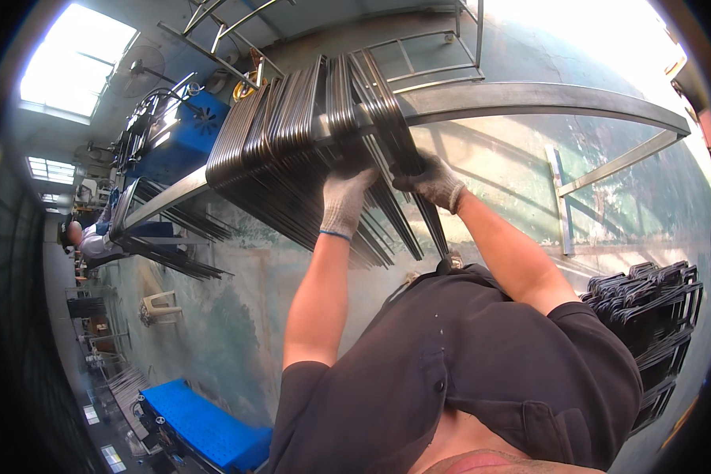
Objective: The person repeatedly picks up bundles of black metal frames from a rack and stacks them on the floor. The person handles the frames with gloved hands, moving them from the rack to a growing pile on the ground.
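"Greenish floor (233, 316) spread beneath the metal rail (529, 99). Where were the bent rods (280, 118)?"

"Draped over it, dark and side by side."

"And the grip?"

"The right hand (434, 183) curled round one bundle (393, 122); the left hand (346, 199) met rods beside it, how closed I couldn't tell."

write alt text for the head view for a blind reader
A gloved right hand holds bent dark metal tubes hung over a metal rail, with the gloved left hand at neighbouring tubes. A blue machine stands beyond; bent dark frames are stacked at right.
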A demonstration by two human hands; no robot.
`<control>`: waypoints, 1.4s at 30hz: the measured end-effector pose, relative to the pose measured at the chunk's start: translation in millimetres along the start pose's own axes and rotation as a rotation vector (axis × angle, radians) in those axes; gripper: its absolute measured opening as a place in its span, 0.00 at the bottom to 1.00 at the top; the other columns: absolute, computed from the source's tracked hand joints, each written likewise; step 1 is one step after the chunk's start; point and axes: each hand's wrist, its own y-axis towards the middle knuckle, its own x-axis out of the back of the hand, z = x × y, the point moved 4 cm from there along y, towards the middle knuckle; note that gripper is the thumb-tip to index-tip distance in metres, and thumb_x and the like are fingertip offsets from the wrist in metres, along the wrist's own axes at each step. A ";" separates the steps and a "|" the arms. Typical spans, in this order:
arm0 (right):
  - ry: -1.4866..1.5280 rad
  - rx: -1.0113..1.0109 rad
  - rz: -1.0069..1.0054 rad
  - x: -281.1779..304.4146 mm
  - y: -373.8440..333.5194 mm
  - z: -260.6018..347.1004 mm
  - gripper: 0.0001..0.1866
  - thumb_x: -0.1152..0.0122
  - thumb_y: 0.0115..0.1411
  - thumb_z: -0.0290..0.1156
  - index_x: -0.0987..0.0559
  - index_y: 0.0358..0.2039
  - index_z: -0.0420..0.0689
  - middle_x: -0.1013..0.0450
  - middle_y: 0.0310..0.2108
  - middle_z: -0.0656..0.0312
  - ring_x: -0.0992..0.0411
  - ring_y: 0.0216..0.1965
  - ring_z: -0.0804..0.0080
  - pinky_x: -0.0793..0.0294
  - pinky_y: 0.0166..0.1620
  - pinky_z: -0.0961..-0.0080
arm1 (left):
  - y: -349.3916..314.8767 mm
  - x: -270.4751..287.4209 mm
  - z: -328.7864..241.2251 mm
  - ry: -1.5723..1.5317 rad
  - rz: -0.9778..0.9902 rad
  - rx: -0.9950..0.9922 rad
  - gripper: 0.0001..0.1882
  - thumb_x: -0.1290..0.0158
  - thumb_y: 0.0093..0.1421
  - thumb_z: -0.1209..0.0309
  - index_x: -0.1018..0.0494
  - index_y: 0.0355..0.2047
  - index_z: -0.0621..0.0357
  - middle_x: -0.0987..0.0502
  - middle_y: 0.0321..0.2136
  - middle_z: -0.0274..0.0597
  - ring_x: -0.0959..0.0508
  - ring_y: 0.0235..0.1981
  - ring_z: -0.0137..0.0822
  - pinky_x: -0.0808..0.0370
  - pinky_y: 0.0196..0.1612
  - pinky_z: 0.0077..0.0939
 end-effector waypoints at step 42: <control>0.905 -0.385 -0.048 151.0 -103.6 119.0 0.19 0.26 0.55 0.22 0.15 0.48 0.33 0.16 0.35 0.54 0.17 0.33 0.68 0.16 0.36 0.71 | -26.3 -161.0 20.1 0.571 1.122 -0.046 0.33 0.28 0.56 0.64 0.18 0.63 0.51 0.13 0.49 0.42 0.19 0.54 0.31 0.22 0.60 0.31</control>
